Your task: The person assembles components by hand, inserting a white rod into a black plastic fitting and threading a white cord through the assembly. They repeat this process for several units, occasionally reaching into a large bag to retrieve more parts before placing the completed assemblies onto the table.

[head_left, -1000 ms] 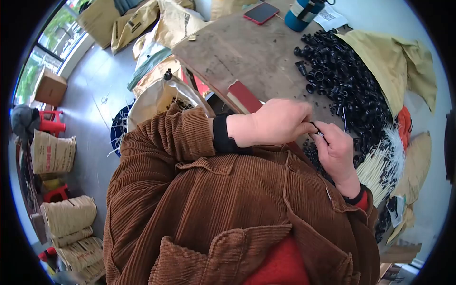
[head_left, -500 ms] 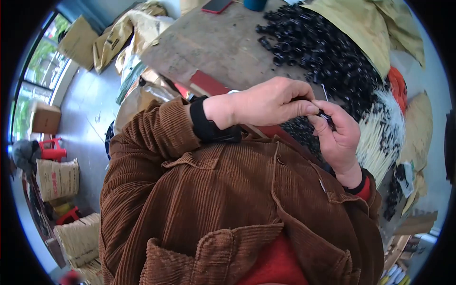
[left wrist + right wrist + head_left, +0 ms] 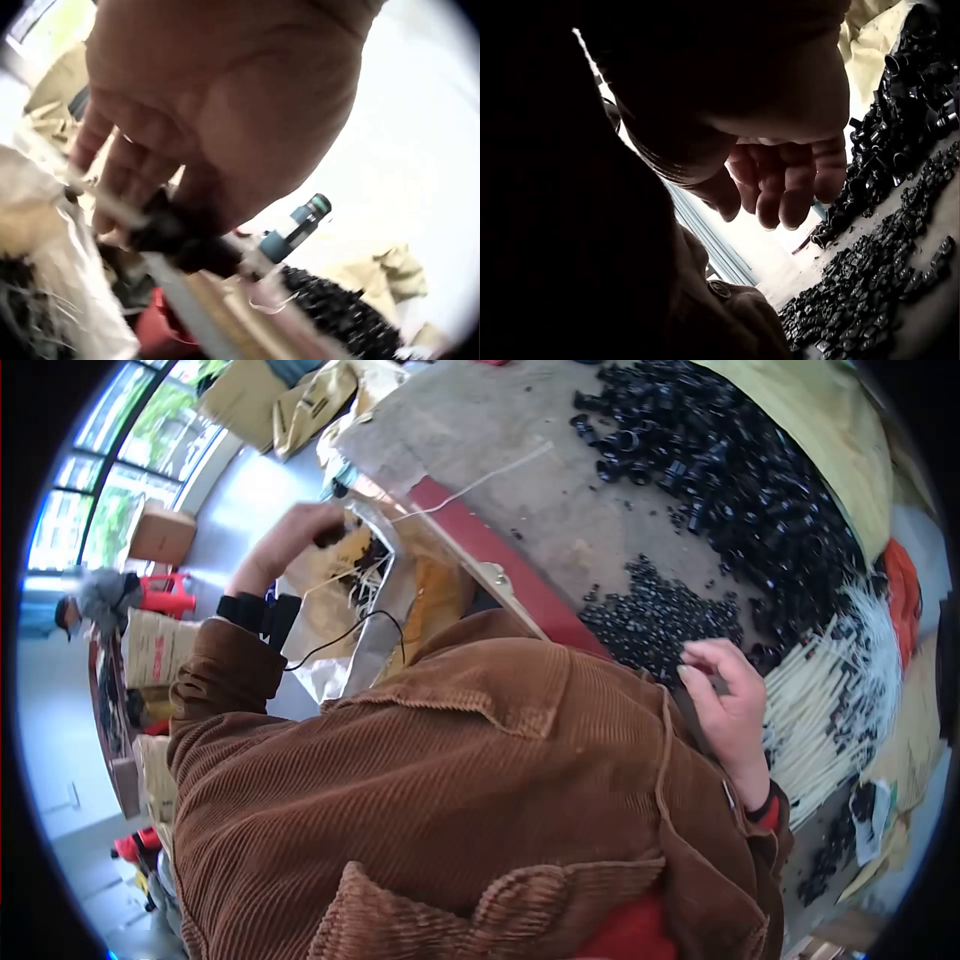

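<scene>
1. A person's left hand reaches out over an open sack beside the table. Its thumb and fingers appear to pinch a black part, blurred in the left wrist view; the exact grip is hard to make out.
2. The right hand is near the table's edge, just beside a heap of small black pieces. Its fingers bend loosely, the thumb near the forefinger, with nothing visible between them.
3. Done, as far as one can judge: the black part looks joined to a pale stem, and similar black and pale pieces lie in the sack, probably finished ones. Letting go of this one is not yet done.
4. Left: plenty of supply, with a large pile of black fittings, the small pieces and a bundle of white stems on the table. No count is possible.
5. The black part is above the sack. In the left wrist view its long axis slants gently down to the right, while the stem runs from its left end towards the upper left.
6. A white strand stretches from near the left hand across the table; whether it joins the part cannot be told.
</scene>
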Demonstrator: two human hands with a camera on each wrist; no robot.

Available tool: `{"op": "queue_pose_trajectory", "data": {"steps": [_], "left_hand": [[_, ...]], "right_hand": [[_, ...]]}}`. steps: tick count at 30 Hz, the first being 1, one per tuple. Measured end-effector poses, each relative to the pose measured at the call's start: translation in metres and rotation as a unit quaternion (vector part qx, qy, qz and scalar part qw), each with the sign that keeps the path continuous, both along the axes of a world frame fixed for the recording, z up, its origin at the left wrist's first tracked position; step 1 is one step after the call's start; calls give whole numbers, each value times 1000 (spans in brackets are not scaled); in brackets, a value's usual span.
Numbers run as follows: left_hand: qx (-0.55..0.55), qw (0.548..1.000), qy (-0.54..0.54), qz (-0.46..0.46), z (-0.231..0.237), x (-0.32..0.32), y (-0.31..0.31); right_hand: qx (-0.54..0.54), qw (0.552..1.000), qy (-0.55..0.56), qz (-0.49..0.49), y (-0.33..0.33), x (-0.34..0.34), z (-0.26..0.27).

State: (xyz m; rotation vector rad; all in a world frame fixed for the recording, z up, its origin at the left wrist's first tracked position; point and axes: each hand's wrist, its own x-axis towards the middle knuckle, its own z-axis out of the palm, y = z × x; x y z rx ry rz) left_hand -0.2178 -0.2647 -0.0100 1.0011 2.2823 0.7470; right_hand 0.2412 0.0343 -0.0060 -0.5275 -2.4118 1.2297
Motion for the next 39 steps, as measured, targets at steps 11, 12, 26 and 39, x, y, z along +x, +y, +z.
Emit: {"op": "queue_pose_trajectory", "data": {"steps": [11,12,26,39], "left_hand": [[-40,909,387,152,-81,-73,1],[-38,910,385,152,-85,-85,9],[182,894,275,304,-48,-70,-70],[-98,954,-103,262,-103,-54,-64]], "right_hand": [[-78,987,-119,-74,-28,-32,-29],[-85,984,-130,-89,-29,-36,-31],[-113,958,-217,-151,-22,-69,-47],[-62,966,-176,-180,-21,-70,-63]]}}
